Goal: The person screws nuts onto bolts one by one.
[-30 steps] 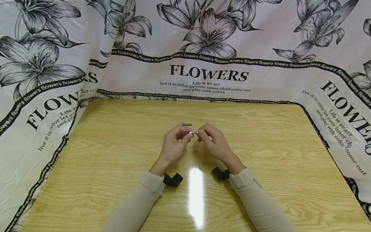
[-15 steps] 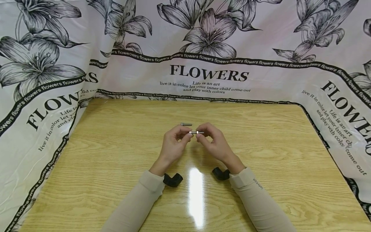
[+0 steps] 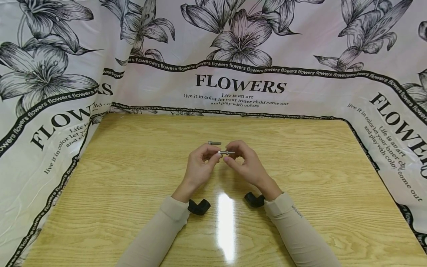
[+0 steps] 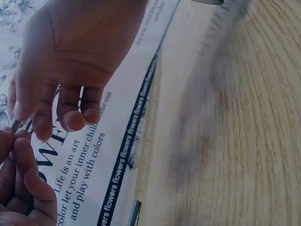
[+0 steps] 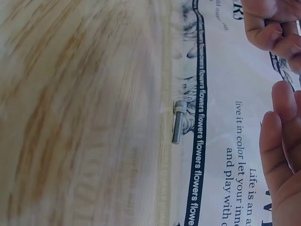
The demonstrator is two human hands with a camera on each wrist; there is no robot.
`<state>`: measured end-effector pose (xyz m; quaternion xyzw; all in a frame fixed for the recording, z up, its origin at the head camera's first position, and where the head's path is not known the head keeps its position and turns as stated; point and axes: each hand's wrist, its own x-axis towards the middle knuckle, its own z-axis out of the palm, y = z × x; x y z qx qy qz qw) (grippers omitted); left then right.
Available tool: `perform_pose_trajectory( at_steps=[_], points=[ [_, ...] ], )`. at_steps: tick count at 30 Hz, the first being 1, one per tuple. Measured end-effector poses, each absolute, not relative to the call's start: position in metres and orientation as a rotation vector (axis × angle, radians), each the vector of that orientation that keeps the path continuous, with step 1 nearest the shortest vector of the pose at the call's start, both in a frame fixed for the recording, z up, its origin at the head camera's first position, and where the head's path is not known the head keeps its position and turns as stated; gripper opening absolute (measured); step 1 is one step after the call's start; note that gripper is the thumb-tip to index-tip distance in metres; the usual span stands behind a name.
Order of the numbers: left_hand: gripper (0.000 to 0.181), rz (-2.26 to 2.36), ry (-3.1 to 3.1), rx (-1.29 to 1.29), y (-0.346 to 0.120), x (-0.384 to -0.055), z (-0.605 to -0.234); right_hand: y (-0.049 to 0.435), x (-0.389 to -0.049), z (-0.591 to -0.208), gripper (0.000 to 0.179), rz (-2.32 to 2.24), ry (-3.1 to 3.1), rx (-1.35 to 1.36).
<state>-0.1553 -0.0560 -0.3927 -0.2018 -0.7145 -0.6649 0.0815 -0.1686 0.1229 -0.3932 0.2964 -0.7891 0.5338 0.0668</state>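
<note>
In the head view my left hand (image 3: 201,165) pinches a silver bolt (image 3: 231,152) at its head end, between thumb and forefinger. The bolt lies level above the table, its threaded end pointing right. A small nut (image 3: 227,152) sits partway along the shaft. My right hand (image 3: 248,163) is around the nut, thumb below and forefinger above, with a gap showing on both sides. In the left wrist view a bit of thread (image 4: 15,125) shows between the fingers of both hands. A second bolt (image 3: 214,143) lies on the table just beyond the left fingertips.
The wood-grain table (image 3: 133,222) bears a bright light reflection near its front. A white flower-print cloth (image 3: 240,85) stands around its back and sides. Black angled pieces (image 3: 199,207) sit at both wrists.
The right fingers first covered the bolt's end, then pinched the nut, and now have spread apart from it. The left hand and the second bolt have stayed put.
</note>
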Motion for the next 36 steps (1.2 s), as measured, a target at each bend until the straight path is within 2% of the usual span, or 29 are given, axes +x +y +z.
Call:
perform_pose_trajectory(
  at_steps=[8, 13, 17, 22, 30, 36],
  points=[
    [0.013, -1.995, -2.137, -0.617, -0.0559, -0.155, -0.393, 0.1217, -0.1677, -0.3913, 0.007, 1.579, -2.371, 0.914],
    [0.012, -2.002, -2.136, -0.618, -0.0556, -0.1547, -0.393, 0.1221, -0.168, -0.39, 0.011, 1.532, -2.409, 0.878],
    [0.012, -1.998, -2.132, -0.621, -0.0558, -0.1547, -0.393, 0.1232, -0.1676, -0.3904, 0.007, 1.572, -2.436, 0.848],
    [0.013, -1.996, -2.131, -0.618, -0.0556, -0.1546, -0.3933, 0.1241, -0.1673, -0.3917, 0.024, 1.649, -2.401, 0.877],
    [0.012, -1.986, -2.139, -0.625, -0.0548, -0.154, -0.3933, 0.123, -0.1676, -0.3914, 0.007, 1.596, -2.386, 0.895],
    [0.012, -1.996, -2.139, -0.622, -0.0541, -0.1536, -0.3925, 0.1232, -0.1675, -0.3907, 0.006, 1.573, -2.424, 0.85]
  ],
)
